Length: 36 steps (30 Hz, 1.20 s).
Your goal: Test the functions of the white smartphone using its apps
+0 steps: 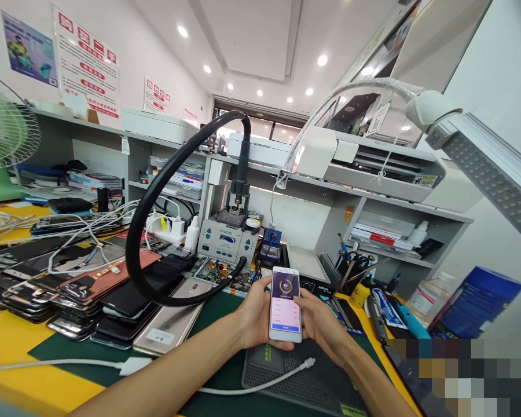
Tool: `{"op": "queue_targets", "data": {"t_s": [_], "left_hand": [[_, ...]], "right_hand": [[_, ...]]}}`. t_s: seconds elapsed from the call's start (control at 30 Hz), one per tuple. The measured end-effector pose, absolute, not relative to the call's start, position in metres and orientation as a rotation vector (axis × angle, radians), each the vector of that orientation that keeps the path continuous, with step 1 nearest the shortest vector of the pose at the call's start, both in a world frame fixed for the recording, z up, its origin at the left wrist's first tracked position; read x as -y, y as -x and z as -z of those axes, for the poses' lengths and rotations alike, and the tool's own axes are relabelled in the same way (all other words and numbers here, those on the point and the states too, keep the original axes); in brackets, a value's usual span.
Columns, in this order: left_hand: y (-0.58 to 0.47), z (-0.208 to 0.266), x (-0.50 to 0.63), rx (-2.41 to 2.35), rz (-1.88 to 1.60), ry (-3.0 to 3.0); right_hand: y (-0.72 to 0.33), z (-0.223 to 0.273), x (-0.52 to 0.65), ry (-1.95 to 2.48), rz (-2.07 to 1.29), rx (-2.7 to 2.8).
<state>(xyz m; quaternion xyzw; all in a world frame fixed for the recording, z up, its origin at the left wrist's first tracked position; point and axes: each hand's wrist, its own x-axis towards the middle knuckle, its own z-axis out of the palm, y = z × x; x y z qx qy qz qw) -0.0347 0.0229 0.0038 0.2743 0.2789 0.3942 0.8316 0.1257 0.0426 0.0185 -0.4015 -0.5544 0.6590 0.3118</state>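
A white smartphone [285, 310] is held upright in front of me, its screen lit with a purple top, a round gauge and a list below. My left hand [257, 315] wraps the phone's left side and back, fingers showing under its lower edge. On the right side, my right hand [315, 318] grips the phone's edge, with the thumb over the screen's right part. Beneath the hands lies a dark textured repair mat [304, 376]. A white charging cable [252, 391] runs across it, its small plug free of the phone.
Stacks of phones and screens [130, 295] fill the left side. A hot air station [226, 240] with a thick black hose [134, 214] stands behind, near a tray of circuit boards [226, 272]. Tools in a holder [356, 266], a bottle [429, 298] and a blue box [477, 301] sit right.
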Motion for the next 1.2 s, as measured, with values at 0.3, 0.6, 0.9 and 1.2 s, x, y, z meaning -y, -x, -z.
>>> {"op": "queue_targets", "data": {"t_s": [0.3,0.6,0.9,1.2], "left_hand": [[0.034,-0.005,-0.021,-0.609,-0.851,-0.579],[0.034,-0.005,-0.020,-0.609,-0.847,-0.588],[0.034,-0.003,-0.022,-0.599,-0.849,-0.582],[0.034,-0.001,-0.022,-0.606,-0.835,-0.597]], "right_hand": [[-0.126,-0.015,-0.045,1.074,-1.736,1.460],[-0.123,-0.019,-0.042,1.081,-1.723,1.475],[-0.127,-0.020,-0.041,1.089,-1.684,1.532],[-0.133,-0.006,-0.049,1.064,-1.574,1.692]]}}
